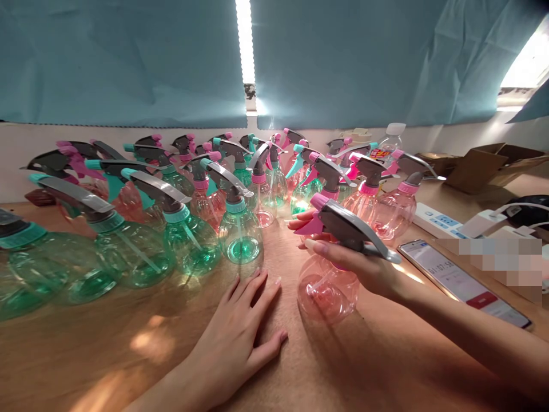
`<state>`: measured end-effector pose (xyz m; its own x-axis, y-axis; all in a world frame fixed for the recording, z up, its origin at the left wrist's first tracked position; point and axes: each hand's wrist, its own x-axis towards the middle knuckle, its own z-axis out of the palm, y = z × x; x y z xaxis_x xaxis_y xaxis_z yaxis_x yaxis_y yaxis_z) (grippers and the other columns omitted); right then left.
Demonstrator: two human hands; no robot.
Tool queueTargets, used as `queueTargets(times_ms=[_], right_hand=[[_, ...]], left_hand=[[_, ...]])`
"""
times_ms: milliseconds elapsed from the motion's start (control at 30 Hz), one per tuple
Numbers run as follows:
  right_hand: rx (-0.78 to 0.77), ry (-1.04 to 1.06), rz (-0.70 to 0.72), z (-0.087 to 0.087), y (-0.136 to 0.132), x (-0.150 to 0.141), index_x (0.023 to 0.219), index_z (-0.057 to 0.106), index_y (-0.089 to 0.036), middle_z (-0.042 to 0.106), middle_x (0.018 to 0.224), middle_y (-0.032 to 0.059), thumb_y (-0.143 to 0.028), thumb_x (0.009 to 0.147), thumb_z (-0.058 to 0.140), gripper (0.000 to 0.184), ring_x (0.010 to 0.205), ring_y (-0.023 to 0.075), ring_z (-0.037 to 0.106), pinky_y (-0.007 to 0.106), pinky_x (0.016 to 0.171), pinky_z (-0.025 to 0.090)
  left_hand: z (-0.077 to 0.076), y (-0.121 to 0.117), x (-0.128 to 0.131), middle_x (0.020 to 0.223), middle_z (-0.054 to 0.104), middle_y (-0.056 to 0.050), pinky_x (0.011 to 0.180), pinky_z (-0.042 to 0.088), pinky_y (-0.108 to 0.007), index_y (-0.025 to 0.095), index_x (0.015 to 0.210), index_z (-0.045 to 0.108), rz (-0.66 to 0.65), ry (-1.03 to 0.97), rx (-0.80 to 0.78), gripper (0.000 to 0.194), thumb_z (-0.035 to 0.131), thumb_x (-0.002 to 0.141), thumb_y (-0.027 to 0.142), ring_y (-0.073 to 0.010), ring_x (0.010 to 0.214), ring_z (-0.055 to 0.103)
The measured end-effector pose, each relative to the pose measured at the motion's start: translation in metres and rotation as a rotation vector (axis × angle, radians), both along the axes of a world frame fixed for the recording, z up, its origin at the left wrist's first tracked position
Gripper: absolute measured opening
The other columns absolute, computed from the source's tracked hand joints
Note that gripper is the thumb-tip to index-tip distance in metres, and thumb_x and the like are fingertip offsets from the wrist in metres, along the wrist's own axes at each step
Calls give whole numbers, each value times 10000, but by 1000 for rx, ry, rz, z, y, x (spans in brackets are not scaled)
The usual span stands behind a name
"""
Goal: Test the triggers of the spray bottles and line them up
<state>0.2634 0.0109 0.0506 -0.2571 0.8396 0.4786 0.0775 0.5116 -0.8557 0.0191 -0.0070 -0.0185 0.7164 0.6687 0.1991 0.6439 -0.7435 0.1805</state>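
My right hand [360,263] grips the neck of a pink spray bottle [328,289] that stands on the wooden table [128,355]. Its fingers wrap under the grey trigger head [351,229] with the pink nozzle. My left hand [240,329] lies flat on the table with fingers spread, holding nothing, just left of that bottle. A green spray bottle [240,240] with a teal collar stands right beyond my left fingertips.
Several green and pink spray bottles [171,189] crowd the back and left of the table. A phone [463,283] lies at the right, with a white power strip [437,220], cables and cardboard boxes [484,163] behind it. Blue cloth covers the wall.
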Motion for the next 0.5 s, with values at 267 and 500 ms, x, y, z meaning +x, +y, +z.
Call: queueTargets(times_ms=[267, 500], right_hand=[[-26, -23, -3, 0, 1, 1, 1367, 531, -286, 669, 1154, 39, -223, 882, 637, 501, 1079, 195, 623, 341, 887, 536], [-46, -53, -20, 0, 1, 1, 1351, 542, -280, 666, 1104, 43, -279, 874, 639, 487, 970, 202, 625, 366, 854, 537]], left_hand=[[0, 1, 0, 1494, 430, -148, 1111, 325, -590, 208, 1434, 436, -1, 16, 9, 542, 485, 962, 470, -342, 1370, 391], [2, 1, 1, 1494, 435, -147, 1116, 321, -593, 207, 1433, 447, -2, 6, -3, 545, 499, 956, 466, -352, 1364, 402]])
